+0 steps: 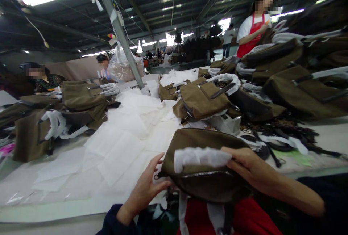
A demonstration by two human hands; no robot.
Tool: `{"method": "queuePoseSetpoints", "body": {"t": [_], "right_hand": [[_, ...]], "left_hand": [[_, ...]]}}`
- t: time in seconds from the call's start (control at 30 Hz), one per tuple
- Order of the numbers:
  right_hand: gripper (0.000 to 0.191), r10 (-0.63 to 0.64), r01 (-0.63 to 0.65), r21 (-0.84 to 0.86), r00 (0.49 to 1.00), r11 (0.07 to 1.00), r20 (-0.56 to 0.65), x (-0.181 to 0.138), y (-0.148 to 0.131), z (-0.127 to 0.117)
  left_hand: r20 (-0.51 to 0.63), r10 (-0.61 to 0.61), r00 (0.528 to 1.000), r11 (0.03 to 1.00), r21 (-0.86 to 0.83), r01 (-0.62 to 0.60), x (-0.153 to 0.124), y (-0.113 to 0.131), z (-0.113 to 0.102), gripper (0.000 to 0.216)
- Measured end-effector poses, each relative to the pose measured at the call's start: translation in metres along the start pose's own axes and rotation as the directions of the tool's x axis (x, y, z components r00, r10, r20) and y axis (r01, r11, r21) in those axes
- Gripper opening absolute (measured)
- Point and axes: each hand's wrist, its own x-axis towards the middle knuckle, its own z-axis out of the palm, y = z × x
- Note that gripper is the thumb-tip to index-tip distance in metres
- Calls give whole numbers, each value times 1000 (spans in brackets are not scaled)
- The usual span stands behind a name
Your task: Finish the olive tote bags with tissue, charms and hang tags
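Observation:
An olive canvas bag (201, 141) lies at the near table edge in front of me, its handle wrapped in white paper (201, 156), with a zip below the handle. My left hand (148, 186) touches the bag's left end near the zip pull, fingers apart and slightly curled. My right hand (246, 164) lies over the bag's right side, fingers pressed on the end of the white-wrapped handle.
Sheets of white tissue paper (122, 144) cover the table's middle. More olive bags are piled at the left (78, 101), centre (203, 99) and right (296, 83). Dark straps (274, 137) lie at the right. A slanted metal pole (119, 32) rises behind. People work at left and back right (252, 28).

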Motion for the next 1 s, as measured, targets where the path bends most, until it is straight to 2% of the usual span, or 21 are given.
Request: {"method": "queuePoseSetpoints", "body": {"t": [0.1, 0.17, 0.23, 0.3, 0.33, 0.43, 0.5, 0.57, 0.63, 0.7, 0.73, 0.8, 0.87, 0.9, 0.97, 1.0], "right_hand": [[43, 155, -145, 157, 986, 977, -55, 31, -13, -24], [45, 185, -162, 241, 980, 957, -77, 51, -16, -34], [45, 196, -167, 308, 979, 937, -65, 69, -16, -44], [45, 215, -188, 350, 976, 918, -38, 86, -13, -56], [45, 221, -196, 361, 975, 912, -28, 94, -11, -62], [48, 183, -170, 371, 983, 913, -1, 119, -1, -76], [51, 132, -139, 367, 990, 920, 44, 136, 12, -76], [55, 110, -143, 323, 987, 936, 117, 154, 30, -70], [58, 147, -192, 211, 966, 958, 211, 171, 48, -64], [59, 202, -231, 60, 929, 971, 309, 185, 59, -68], [57, 211, -217, -19, 921, 976, 327, 191, 59, -75], [49, 165, -122, -181, 954, 976, 248, 200, 48, -95], [39, 20, 7, -340, 997, 940, 77, 203, 24, -114], [38, -53, 69, -367, 997, 928, 53, 202, 10, -118], [42, -138, 215, -315, 959, 924, 249, 197, -13, -112], [43, -129, 251, -312, 922, 916, 364, 193, -21, -103]], "left_hand": [[-31, 36, 999, 999, -12, -37, 17, 18, -6, 71], [-73, 87, 994, 995, 55, -83, 30, 32, -12, 70], [-95, 124, 988, 983, 149, -109, 43, 49, -22, 53], [-80, 120, 990, 970, 220, -100, 55, 68, -38, 26], [-62, 105, 993, 965, 246, -87, 60, 78, -48, 19], [-19, 52, 998, 944, 328, -43, 76, 100, -79, 17], [14, 29, 999, 924, 380, -32, 89, 103, -92, 17], [87, -31, 996, 929, 369, -4, 104, 96, -97, 19], [196, -131, 972, 948, 312, 65, 120, 84, -96, 24], [282, -209, 936, 955, 265, 133, 135, 72, -95, 28], [303, -225, 926, 955, 255, 149, 142, 68, -96, 29], [317, -228, 921, 958, 242, 153, 155, 64, -98, 30], [331, -227, 916, 961, 226, 156, 165, 67, -103, 29], [342, -228, 912, 963, 218, 160, 169, 70, -105, 29], [360, -242, 901, 963, 202, 178, 175, 76, -108, 28], [368, -257, 894, 961, 199, 194, 176, 79, -110, 27]]}}
